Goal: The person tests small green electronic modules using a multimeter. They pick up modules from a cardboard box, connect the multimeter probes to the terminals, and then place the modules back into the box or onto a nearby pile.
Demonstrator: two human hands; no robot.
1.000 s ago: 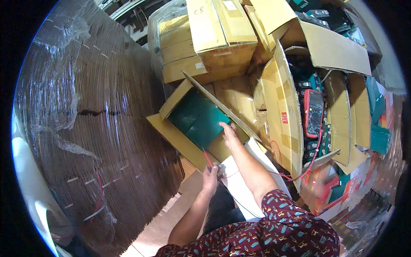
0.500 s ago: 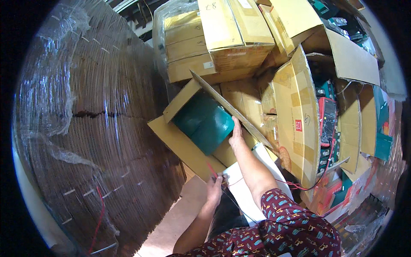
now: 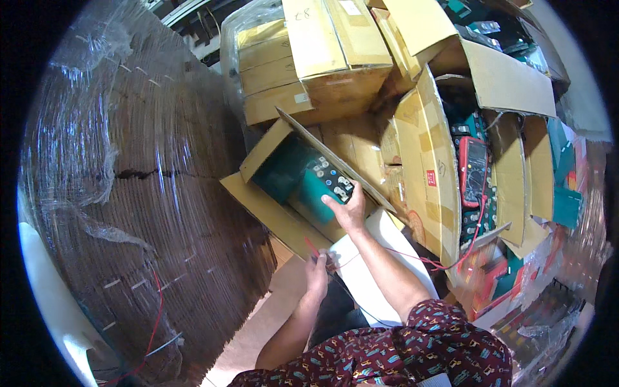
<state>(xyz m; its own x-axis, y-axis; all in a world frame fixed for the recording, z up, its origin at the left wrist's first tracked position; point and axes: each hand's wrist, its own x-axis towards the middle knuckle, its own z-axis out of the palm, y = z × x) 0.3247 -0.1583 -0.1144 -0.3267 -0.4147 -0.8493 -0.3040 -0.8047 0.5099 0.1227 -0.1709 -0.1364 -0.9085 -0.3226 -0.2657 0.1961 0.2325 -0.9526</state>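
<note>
An open cardboard box [image 3: 265, 153] stands in front of me, tilted in view. Inside it, my right hand [image 3: 349, 208] grips a teal-green block-shaped device [image 3: 317, 201] by its near right end. The device has a black end face carrying several round metal terminals. More teal surface [image 3: 278, 169] lies behind it in the box. Low beside the box's near flap, my left hand [image 3: 316, 274] is closed on a thin red test probe [image 3: 311, 245]. Red and dark leads run from there; part of the grip is hidden.
A red multimeter [image 3: 474, 171] rests on devices in an open carton [image 3: 440, 174] at right, its red lead [image 3: 445, 266] trailing toward me. A white surface [image 3: 380, 267] lies below my right forearm. Film-wrapped cardboard sheets [image 3: 187, 238] fill the left. Taped cartons [image 3: 345, 87] stand behind.
My right hand has turned the green device, so its black terminal end now shows. My left hand keeps the probe near the box flap. The whole view has shifted slightly.
</note>
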